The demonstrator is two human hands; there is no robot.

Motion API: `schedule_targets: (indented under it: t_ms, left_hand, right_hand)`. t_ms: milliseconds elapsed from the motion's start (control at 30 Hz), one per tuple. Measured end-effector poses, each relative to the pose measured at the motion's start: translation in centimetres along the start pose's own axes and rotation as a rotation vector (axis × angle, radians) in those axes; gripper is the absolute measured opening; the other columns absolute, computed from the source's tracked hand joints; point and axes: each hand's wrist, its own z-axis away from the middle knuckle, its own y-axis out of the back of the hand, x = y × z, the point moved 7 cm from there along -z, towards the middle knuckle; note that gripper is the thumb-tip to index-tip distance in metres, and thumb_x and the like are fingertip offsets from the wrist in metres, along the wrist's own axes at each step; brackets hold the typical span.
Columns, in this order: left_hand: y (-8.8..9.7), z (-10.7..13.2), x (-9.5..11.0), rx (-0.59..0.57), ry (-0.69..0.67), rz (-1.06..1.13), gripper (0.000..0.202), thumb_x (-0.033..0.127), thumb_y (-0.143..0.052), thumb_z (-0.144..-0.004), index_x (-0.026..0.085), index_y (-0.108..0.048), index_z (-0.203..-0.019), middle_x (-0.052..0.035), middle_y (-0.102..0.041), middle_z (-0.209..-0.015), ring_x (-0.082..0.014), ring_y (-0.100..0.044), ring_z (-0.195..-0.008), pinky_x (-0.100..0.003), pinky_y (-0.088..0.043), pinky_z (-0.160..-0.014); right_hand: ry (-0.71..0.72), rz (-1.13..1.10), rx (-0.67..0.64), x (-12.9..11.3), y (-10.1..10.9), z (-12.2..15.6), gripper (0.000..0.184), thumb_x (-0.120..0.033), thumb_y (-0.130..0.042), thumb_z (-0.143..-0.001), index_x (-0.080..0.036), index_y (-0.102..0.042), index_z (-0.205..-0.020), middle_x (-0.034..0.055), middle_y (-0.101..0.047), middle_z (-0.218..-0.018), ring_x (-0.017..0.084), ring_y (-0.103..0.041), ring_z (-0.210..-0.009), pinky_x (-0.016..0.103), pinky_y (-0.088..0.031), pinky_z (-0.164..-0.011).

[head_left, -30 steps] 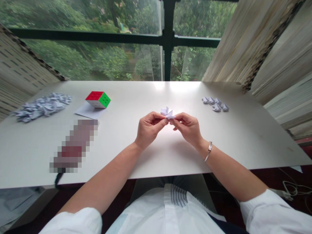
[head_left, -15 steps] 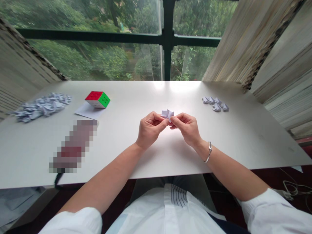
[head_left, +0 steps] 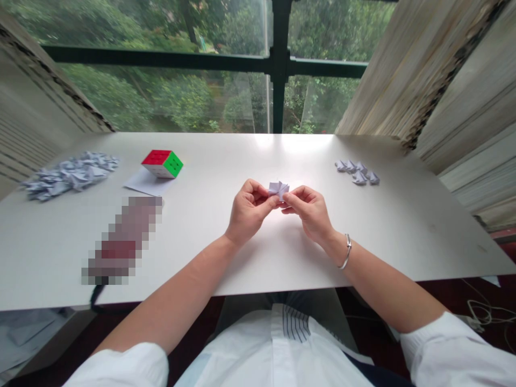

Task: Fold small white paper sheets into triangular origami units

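Note:
A small folded white paper piece (head_left: 278,188) is pinched between my two hands above the middle of the white table (head_left: 226,161). My left hand (head_left: 246,210) is closed, thumb and fingers gripping the paper's left side. My right hand (head_left: 309,210) is also closed on the paper's right side, and its wrist carries a silver bracelet (head_left: 345,251). The lower part of the paper is hidden behind my fingertips.
A heap of folded paper pieces (head_left: 70,174) lies at the far left. A colour cube (head_left: 162,163) sits on a white sheet (head_left: 147,184). Several small folded pieces (head_left: 358,173) lie at the right. A blurred-out object (head_left: 123,239) rests front left. Windows and blinds surround the table.
The paper piece has been turned and drawn in between my fingertips, now looking more compact. Both hands have stayed in about the same spot.

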Motion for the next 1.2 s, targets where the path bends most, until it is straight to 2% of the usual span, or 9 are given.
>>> schedule_targets:
  t_ms: [233, 367, 467, 600, 733, 933, 1200]
  left_hand:
    - [-0.1, -0.2, 0.1, -0.065, 0.031, -0.017, 0.039, 0.023, -0.084, -0.066, 0.019, -0.048, -0.081, 0.0038, -0.064, -0.071, -0.0126, -0.066, -0.065, -0.027, -0.055, -0.066]
    - [0.2, -0.4, 0.0, -0.047, 0.048, -0.017, 0.04, 0.023, -0.085, -0.064, 0.019, -0.05, -0.082, 0.0034, -0.065, -0.072, -0.0124, -0.066, -0.066, -0.027, -0.054, -0.067]
    - [0.5, -0.5, -0.3, 0.003, 0.057, 0.013, 0.042, 0.02, -0.087, -0.06, 0.018, -0.054, -0.087, 0.0037, -0.065, -0.074, -0.0109, -0.066, -0.068, -0.025, -0.054, -0.07]
    - [0.3, -0.4, -1.5, 0.018, 0.186, 0.093, 0.042, 0.025, -0.088, -0.061, 0.016, -0.06, -0.091, -0.0007, -0.071, -0.077, -0.0142, -0.069, -0.071, -0.029, -0.056, -0.073]
    - [-0.2, -0.1, -2.5, -0.016, 0.298, 0.147, 0.033, 0.033, -0.086, -0.065, 0.013, -0.066, -0.082, -0.0056, -0.074, -0.078, -0.0165, -0.072, -0.073, -0.03, -0.057, -0.073]
    - [0.0, -0.1, -2.4, 0.002, 0.284, 0.181, 0.028, 0.034, -0.087, -0.065, 0.015, -0.071, -0.078, -0.0035, -0.074, -0.074, -0.0144, -0.07, -0.069, -0.028, -0.057, -0.069]
    - [-0.1, -0.1, -2.1, 0.01, 0.251, 0.183, 0.03, 0.031, -0.087, -0.063, 0.014, -0.068, -0.079, -0.0024, -0.073, -0.073, -0.0145, -0.07, -0.067, -0.025, -0.056, -0.065]
  right_hand:
    - [-0.097, -0.066, -0.014, 0.6, 0.3, -0.3, 0.035, -0.04, -0.084, -0.066, -0.02, -0.066, -0.088, -0.0014, -0.07, -0.076, 0.013, -0.069, -0.066, 0.024, -0.057, -0.057]
    - [-0.091, -0.022, -0.039, 0.5, 0.3, -0.3, 0.033, -0.045, -0.083, -0.068, -0.019, -0.067, -0.082, -0.0005, -0.07, -0.073, 0.013, -0.069, -0.067, 0.023, -0.056, -0.056]
    - [-0.052, -0.021, -0.005, 0.2, 0.4, -0.3, 0.034, -0.045, -0.083, -0.067, -0.02, -0.066, -0.081, -0.0011, -0.07, -0.074, 0.013, -0.068, -0.066, 0.023, -0.056, -0.055]
    - [0.005, -0.02, 0.047, -0.1, 0.6, -0.3, 0.032, -0.045, -0.082, -0.068, -0.02, -0.065, -0.08, -0.0016, -0.069, -0.073, 0.013, -0.068, -0.065, 0.024, -0.057, -0.055]
    - [0.047, -0.013, 0.05, -0.2, 0.6, -0.2, 0.029, -0.043, -0.08, -0.07, -0.02, -0.066, -0.081, -0.0018, -0.069, -0.073, 0.013, -0.068, -0.064, 0.023, -0.057, -0.054]
    - [0.034, 0.012, 0.051, 0.0, 0.6, -0.3, 0.031, -0.044, -0.08, -0.07, -0.02, -0.065, -0.081, -0.0017, -0.068, -0.072, 0.013, -0.067, -0.065, 0.023, -0.057, -0.053]
    - [0.043, -0.019, 0.039, 0.0, 0.4, -0.2, 0.032, -0.045, -0.079, -0.072, -0.019, -0.063, -0.079, -0.002, -0.066, -0.07, 0.013, -0.067, -0.065, 0.023, -0.056, -0.052]
